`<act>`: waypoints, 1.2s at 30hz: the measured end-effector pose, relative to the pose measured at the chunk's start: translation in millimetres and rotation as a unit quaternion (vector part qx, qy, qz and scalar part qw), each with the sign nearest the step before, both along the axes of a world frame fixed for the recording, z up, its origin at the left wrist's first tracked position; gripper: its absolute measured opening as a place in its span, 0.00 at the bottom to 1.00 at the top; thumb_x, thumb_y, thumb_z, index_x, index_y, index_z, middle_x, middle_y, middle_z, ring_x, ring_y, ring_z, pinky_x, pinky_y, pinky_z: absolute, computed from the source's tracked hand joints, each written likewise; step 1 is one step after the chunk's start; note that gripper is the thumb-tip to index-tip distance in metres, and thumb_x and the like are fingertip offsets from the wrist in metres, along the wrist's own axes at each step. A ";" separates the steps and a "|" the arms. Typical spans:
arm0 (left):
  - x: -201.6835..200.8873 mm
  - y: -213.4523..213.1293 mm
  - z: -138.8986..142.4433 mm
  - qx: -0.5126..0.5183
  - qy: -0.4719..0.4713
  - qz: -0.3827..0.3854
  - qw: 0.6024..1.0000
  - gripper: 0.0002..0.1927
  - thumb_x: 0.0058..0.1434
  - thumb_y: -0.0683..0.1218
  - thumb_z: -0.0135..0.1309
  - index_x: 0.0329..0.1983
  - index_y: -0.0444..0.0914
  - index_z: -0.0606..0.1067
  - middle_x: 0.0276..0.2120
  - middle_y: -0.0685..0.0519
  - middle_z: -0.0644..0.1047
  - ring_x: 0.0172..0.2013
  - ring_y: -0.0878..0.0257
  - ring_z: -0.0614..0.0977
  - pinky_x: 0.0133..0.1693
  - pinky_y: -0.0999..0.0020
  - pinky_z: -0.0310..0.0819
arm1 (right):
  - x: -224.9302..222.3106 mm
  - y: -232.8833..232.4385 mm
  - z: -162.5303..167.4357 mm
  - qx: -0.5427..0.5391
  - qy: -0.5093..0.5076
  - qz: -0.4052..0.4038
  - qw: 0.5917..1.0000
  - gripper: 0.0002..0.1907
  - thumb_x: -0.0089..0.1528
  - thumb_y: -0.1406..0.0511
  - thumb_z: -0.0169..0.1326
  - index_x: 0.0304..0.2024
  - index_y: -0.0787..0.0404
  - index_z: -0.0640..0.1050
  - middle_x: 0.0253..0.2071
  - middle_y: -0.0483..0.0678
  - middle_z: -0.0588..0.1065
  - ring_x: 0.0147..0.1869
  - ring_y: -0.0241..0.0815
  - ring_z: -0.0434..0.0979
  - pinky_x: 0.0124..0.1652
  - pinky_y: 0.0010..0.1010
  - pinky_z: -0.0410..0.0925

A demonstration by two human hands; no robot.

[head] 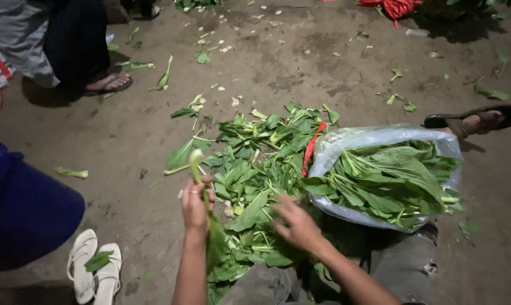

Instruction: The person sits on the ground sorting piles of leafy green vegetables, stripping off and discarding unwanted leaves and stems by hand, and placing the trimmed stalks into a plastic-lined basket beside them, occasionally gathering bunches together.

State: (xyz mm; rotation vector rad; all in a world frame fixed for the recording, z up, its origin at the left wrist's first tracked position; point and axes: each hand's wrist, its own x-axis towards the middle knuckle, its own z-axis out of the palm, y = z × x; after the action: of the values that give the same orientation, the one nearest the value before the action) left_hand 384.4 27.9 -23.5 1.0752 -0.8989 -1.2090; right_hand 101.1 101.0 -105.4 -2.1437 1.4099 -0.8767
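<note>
A pale green stalk point(197, 169) is gripped upright in the closed left hand point(195, 206), while the right hand point(297, 224) – fingers blurred, half open – is laid on the leaf pile point(255, 169) just beside it, the wrists being cut off below.

From my remote seat I look down on a bare, dusty ground point(323, 62), brownish grey and patchy with darker stains. Torn green leaf scraps point(165, 76) and pale bits lie scattered across it. The light is dim and uneven, brighter in the middle, falling into shadow at the upper right. A sandalled foot point(111, 83) stands at the upper left below dark trousers, and another sandalled foot point(478, 120) rests at the right edge. A pair of white sandals point(94, 274) lies at the lower left beside blue cloth point(24, 209). Something red point(396, 8) sits at the top edge.
</note>
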 end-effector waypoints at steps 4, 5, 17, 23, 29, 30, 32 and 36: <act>-30.6 7.9 -25.8 0.030 0.121 -0.034 0.992 0.10 0.65 0.45 0.49 0.48 0.37 0.71 0.27 0.59 0.74 0.15 0.73 0.62 0.14 0.75 0.51 | 12.7 5.9 -5.0 0.159 0.247 0.100 0.951 0.52 0.47 0.55 0.73 0.72 0.43 0.65 0.79 0.54 0.49 0.79 0.66 0.45 0.65 0.61 0.47; -39.3 12.2 -29.2 0.049 0.116 -0.031 0.992 0.11 0.66 0.45 0.52 0.50 0.38 0.72 0.24 0.60 0.70 0.14 0.73 0.61 0.14 0.76 0.49 | 9.1 5.2 -12.1 0.178 0.237 0.097 0.950 0.53 0.46 0.55 0.73 0.73 0.43 0.65 0.79 0.56 0.49 0.78 0.65 0.46 0.65 0.57 0.50; -90.5 50.0 -64.3 0.069 0.105 -0.134 0.983 0.18 0.71 0.45 0.47 0.59 0.34 0.78 0.20 0.60 0.67 0.20 0.72 0.68 0.24 0.73 0.66 | -47.5 -1.1 -62.9 0.196 0.238 -0.022 0.951 0.39 0.57 0.53 0.62 0.69 0.44 0.65 0.70 0.49 0.64 0.68 0.58 0.69 0.59 0.46 0.68; -100.8 53.0 -60.4 0.112 0.089 -0.168 0.975 0.18 0.68 0.43 0.48 0.59 0.37 0.76 0.33 0.54 0.77 0.23 0.69 0.75 0.23 0.72 0.70 | -38.4 9.4 -37.5 0.207 0.244 -0.076 0.944 0.40 0.58 0.51 0.62 0.70 0.39 0.62 0.62 0.52 0.66 0.59 0.60 0.73 0.50 0.49 0.71; -101.5 54.2 -53.9 0.100 0.042 -0.179 0.978 0.18 0.67 0.42 0.49 0.59 0.36 0.77 0.33 0.54 0.79 0.22 0.70 0.74 0.20 0.75 0.66 | -37.6 -0.4 -66.7 0.081 0.199 -0.007 0.977 0.32 0.57 0.61 0.60 0.64 0.45 0.70 0.54 0.55 0.71 0.56 0.60 0.74 0.49 0.47 0.71; -101.0 54.8 -54.1 0.098 0.044 -0.180 0.978 0.18 0.67 0.42 0.49 0.59 0.36 0.77 0.33 0.54 0.79 0.22 0.71 0.74 0.20 0.75 0.66 | -40.1 -2.8 -71.5 0.073 0.197 -0.003 0.978 0.30 0.56 0.62 0.60 0.62 0.46 0.71 0.54 0.56 0.72 0.58 0.60 0.74 0.50 0.46 0.71; -100.2 55.6 -55.4 0.096 0.045 -0.164 0.981 0.18 0.67 0.42 0.49 0.59 0.36 0.77 0.32 0.54 0.79 0.21 0.71 0.73 0.20 0.76 0.65 | -44.9 -9.0 -78.6 0.088 0.098 -0.056 0.990 0.24 0.61 0.63 0.56 0.61 0.47 0.74 0.56 0.54 0.77 0.59 0.56 0.77 0.54 0.41 0.71; -98.0 55.0 -58.4 0.073 0.069 -0.093 0.991 0.17 0.67 0.42 0.50 0.57 0.36 0.79 0.31 0.55 0.78 0.22 0.72 0.73 0.20 0.78 0.63 | -55.3 -22.2 -80.2 0.184 -0.123 -0.109 0.969 0.31 0.59 0.67 0.52 0.67 0.57 0.69 0.59 0.57 0.77 0.62 0.51 0.77 0.58 0.37 0.69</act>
State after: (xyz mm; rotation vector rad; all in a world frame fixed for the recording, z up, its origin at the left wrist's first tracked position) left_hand 286.4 82.9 -81.9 1.0258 -0.8263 -1.5043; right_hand 45.8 78.8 -185.6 -1.5737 1.5553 -0.8458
